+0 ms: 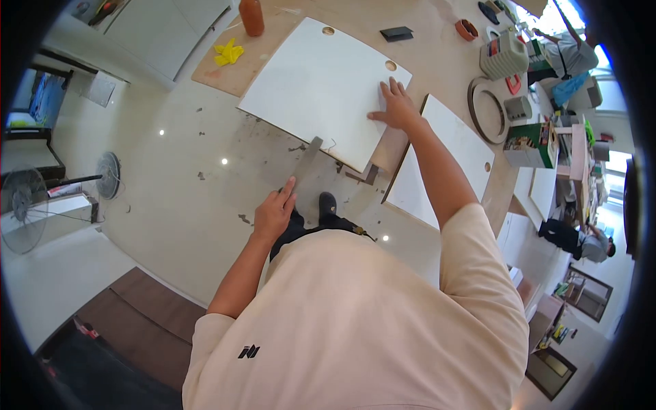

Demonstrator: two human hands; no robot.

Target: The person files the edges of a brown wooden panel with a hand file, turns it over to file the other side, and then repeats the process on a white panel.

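A white panel (321, 89) with two round holes near its far edge lies on the workbench, its near edge overhanging the front. My left hand (273, 213) is closed around a long, flat grey metal file (307, 158), index finger stretched along it. The file's far end is at the panel's near edge; whether it touches cannot be made out. Thin dark shavings hang by that edge. My right hand (396, 106) rests flat on the panel's right side with fingers spread, holding nothing. A second white panel (447, 160) lies to the right, partly behind my right forearm.
An orange bottle (252, 18) and a yellow cloth (228, 52) sit at the bench's left end. Farther right are a dark block (396, 33), a ring (488, 109) and a jerrycan (504, 56). Dark scraps lie on the floor. Two other people are at the far right.
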